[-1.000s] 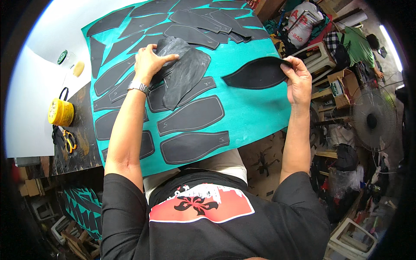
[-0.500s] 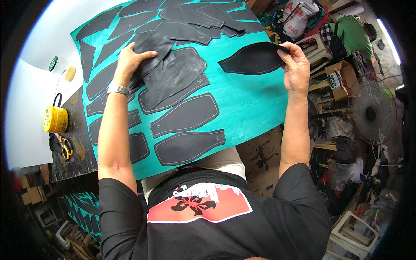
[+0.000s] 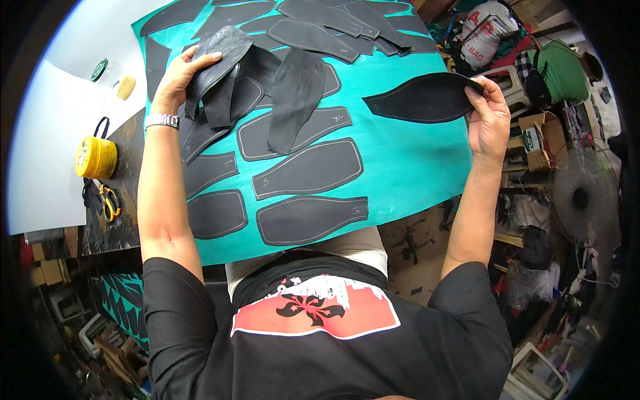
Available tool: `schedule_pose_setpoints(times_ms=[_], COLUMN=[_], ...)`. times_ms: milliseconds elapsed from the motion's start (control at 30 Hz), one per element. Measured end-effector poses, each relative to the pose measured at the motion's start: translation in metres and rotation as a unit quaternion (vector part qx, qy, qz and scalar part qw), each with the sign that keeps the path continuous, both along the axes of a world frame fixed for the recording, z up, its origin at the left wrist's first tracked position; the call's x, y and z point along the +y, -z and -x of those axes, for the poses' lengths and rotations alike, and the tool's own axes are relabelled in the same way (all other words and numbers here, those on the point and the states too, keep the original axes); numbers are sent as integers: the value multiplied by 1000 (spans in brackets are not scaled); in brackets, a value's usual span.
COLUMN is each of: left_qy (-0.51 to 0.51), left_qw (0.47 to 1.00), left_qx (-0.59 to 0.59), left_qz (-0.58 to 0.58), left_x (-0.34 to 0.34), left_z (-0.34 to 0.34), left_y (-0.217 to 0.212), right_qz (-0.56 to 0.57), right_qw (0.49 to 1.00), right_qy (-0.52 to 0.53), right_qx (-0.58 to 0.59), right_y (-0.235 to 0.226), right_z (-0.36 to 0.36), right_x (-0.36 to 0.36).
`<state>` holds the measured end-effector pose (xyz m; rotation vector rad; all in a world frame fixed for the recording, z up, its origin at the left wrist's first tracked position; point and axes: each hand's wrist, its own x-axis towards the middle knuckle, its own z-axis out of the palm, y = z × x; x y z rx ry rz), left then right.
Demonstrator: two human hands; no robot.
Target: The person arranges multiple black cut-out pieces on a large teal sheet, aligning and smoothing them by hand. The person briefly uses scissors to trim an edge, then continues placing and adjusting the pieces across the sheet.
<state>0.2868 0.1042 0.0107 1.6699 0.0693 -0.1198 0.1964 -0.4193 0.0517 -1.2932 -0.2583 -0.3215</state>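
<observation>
My left hand (image 3: pixel 175 81) is closed on several limp dark panels (image 3: pixel 227 53), thumb on top, fingers mostly hidden underneath. Beside them a creased dark panel (image 3: pixel 297 97) lies loosely over the flat pieces; whether the hand holds it too, I cannot tell. At the right my right hand (image 3: pixel 490 119) pinches the end of a curved black panel (image 3: pixel 420 98) with a pale line along its edge, raised over the teal sheet (image 3: pixel 407 160). Flat black panels with white outlines, such as the nearest panel (image 3: pixel 310 221), lie in rows on that sheet. More panels (image 3: pixel 340 20) overlap at the far side.
Left of the sheet stand a yellow tub (image 3: pixel 97 158) and a jar with a green lid (image 3: pixel 100 70), with orange-handled scissors (image 3: pixel 109 202) on the dark tabletop. A fan (image 3: pixel 580 198), a cardboard box (image 3: pixel 545 141) and a white sack (image 3: pixel 490 32) crowd the right side.
In view, everything has shifted, with the teal sheet further right and up. My left hand has drawn dark panels leftward, away from the creased one. My right hand still holds its panel.
</observation>
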Motion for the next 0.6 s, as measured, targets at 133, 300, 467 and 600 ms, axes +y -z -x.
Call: schedule_pose_setpoints(times_ms=[133,300,467,600], left_qy=[-117,-254,-309,-84], left_qw=[990,962,754,937], left_qx=[-69,-81,-149,-254], left_qz=[-38,-64,-561,-225], left_x=[13,46,31,-43], left_z=[-13,-26,-2,27], left_y=[32,46,22,-15], right_qz=[9,18,-13,-62], right_qw=[1000,999,995,984], right_qy=[-13,-40,-101,-161], right_qx=[14,27,16,35], right_y=[5,4,-10,-6], right_z=[1,4,-1,-20], right_x=[10,30,51,96])
